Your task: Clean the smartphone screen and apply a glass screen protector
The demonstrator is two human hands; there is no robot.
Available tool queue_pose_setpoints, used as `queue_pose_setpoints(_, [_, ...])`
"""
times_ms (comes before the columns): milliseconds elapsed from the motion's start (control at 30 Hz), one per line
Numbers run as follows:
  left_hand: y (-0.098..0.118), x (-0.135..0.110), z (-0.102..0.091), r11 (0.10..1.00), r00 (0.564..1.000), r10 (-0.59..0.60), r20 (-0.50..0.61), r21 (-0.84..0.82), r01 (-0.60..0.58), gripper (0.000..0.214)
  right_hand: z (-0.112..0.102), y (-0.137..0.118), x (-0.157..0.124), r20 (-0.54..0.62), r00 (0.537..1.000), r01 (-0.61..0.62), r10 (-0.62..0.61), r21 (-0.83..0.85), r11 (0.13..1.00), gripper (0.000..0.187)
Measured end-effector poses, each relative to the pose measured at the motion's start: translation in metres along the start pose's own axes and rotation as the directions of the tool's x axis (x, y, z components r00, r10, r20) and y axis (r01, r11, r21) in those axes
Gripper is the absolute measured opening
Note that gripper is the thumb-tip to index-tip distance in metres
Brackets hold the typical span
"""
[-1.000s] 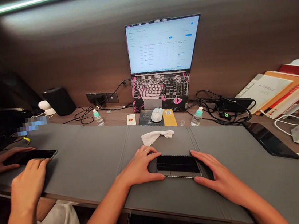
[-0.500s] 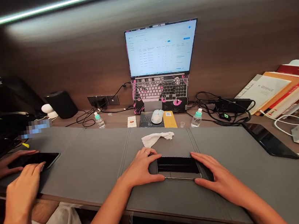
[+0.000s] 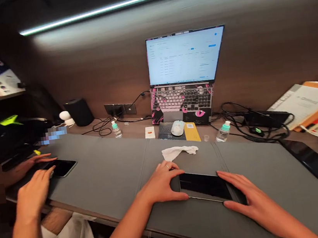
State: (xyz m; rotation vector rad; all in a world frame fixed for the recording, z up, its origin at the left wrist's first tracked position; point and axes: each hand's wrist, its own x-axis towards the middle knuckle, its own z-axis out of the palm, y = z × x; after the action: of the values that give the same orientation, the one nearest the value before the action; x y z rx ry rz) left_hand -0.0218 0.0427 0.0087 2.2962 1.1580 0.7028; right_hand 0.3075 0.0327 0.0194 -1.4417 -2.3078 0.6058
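A dark phone point(image 3: 204, 186) lies flat, screen up, on the grey desk mat point(image 3: 110, 176) in front of me. My left hand point(image 3: 163, 183) curls round its left end, with a ring on one finger. My right hand point(image 3: 245, 197) wraps the phone's right end, thumb along the near edge. A crumpled white tissue point(image 3: 179, 151) lies just beyond the phone. At the far left a co-worker's two hands point(image 3: 35, 188) rest at another dark phone point(image 3: 61, 167).
An open laptop point(image 3: 186, 57) stands against the back wall, with a white mouse point(image 3: 177, 127) before it. Two small bottles point(image 3: 116, 129) point(image 3: 223, 132), tangled cables point(image 3: 253, 122), stacked folders point(image 3: 306, 103), a dark tablet point(image 3: 314, 161) and a black speaker point(image 3: 79, 112) surround the mat.
The view has swung left, so everything sits further right in frame. Both my hands stay on the phone. The co-worker's near hand has slid a little along the other phone.
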Motion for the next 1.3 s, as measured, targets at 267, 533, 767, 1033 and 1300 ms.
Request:
queue_pose_setpoints(267, [0.0,0.001,0.001,1.0,1.0,-0.008,-0.017,-0.025,0.007,0.071,0.001,0.01,0.002,0.005,1.0,0.02,-0.02,-0.02,1.0,0.072])
queue_pose_setpoints(533, [0.0,-0.002,0.0,0.999,0.999,-0.037,0.022,-0.012,0.037,0.071,-0.001,0.0,-0.001,0.072,0.997,-0.038,0.037,0.007,0.999,0.076])
queue_pose_setpoints(767, [0.002,-0.002,0.0,0.999,0.998,-0.046,0.043,-0.002,0.047,0.071,0.001,0.0,-0.003,0.067,0.997,-0.04,0.04,0.009,0.999,0.075])
queue_pose_setpoints(1033, [0.003,-0.002,-0.002,0.997,0.994,-0.076,0.074,0.014,0.076,0.071,0.004,0.004,-0.006,0.068,0.997,-0.047,0.045,0.015,0.999,0.072])
queue_pose_setpoints(1300, [0.005,-0.004,-0.004,0.997,0.996,-0.071,0.059,0.02,0.07,0.069,0.002,0.0,-0.004,0.072,0.997,-0.041,0.04,0.006,0.999,0.073])
